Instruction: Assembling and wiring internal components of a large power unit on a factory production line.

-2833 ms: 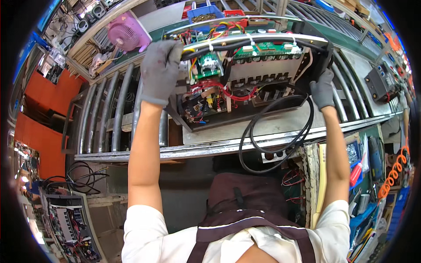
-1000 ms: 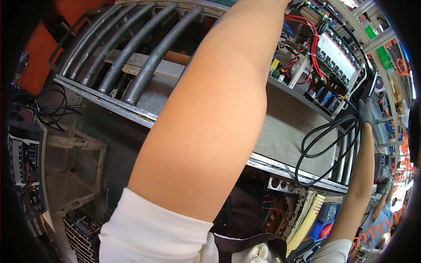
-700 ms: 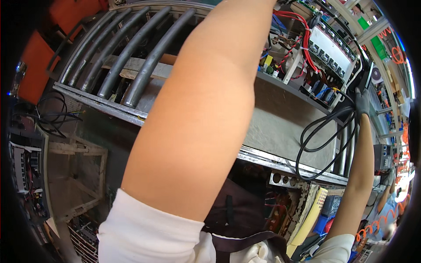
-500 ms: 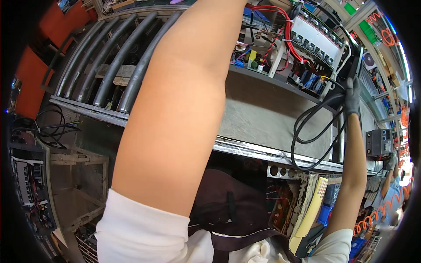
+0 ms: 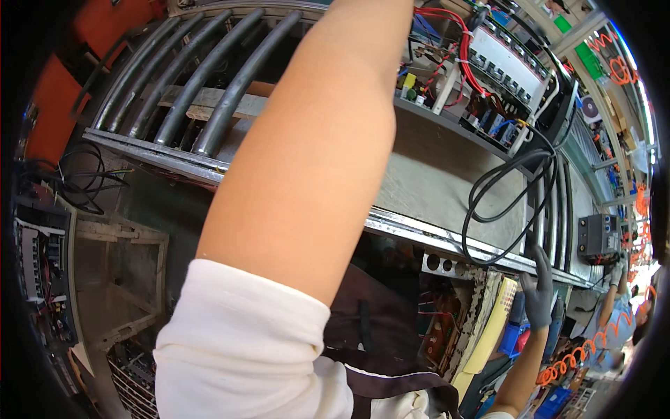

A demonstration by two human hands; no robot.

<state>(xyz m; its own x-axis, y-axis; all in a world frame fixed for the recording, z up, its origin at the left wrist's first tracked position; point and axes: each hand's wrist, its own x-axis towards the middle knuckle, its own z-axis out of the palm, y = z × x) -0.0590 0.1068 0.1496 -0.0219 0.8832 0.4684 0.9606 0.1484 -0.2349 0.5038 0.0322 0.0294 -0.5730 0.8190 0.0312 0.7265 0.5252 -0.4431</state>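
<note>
My left arm crosses the picture upward over the roller conveyor, and its hand is cut off by the top edge. Down at the right, my right hand [image 5: 539, 299], in a grey glove, is held with its fingers stretched out and nothing in them. It is by the conveyor's front rail, below a looped black cable [image 5: 466, 227]. That cable hangs from the right end of an uncovered electrical unit [image 5: 506, 59] with circuit boards, red wires and a white panel. The unit stands on a grey metal plate [image 5: 433, 178] on the conveyor.
Bare steel rollers [image 5: 241, 87] lie to the left. A dark grey boxy unit [image 5: 599, 236] stands farther along at the right, near a co-worker's gloved hand [image 5: 615, 271]. Below the rail are a yellow strip [image 5: 490, 328], blue bins and an orange coiled hose [image 5: 569, 363].
My right hand has let go of the black cable at the unit's end and come down toward me, past the front rail. My left arm has shifted a little to the right.
</note>
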